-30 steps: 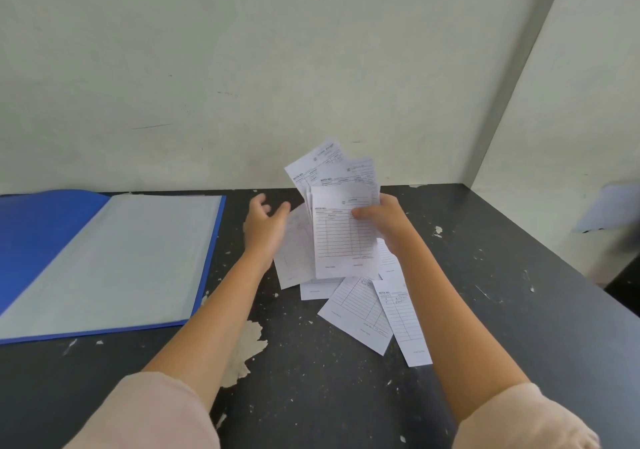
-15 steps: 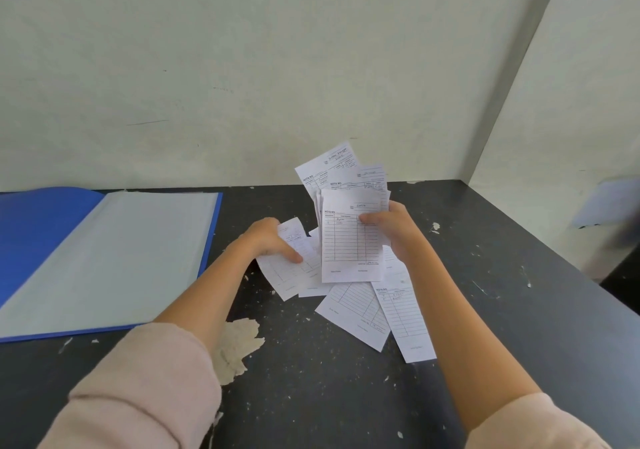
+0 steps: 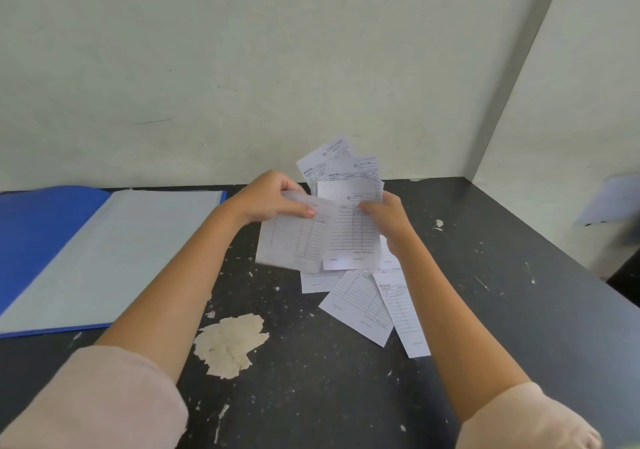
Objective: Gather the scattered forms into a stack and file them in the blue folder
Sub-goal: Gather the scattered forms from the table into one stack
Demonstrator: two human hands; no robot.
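My right hand grips a fanned bunch of white printed forms, held upright above the dark table. My left hand pinches a single form by its top edge and holds it against the left side of that bunch. Several more forms lie overlapped on the table just below and right of my hands. The blue folder lies open at the left, its clear inner sleeve facing up.
The black table has chipped paint, with a large pale bare patch near my left forearm. A pale wall stands behind, and a second wall closes the right side. The table's right edge drops off at the far right.
My left hand picked a form up off the table and lifted it to the bunch in my right hand. The right hand stayed nearly still.
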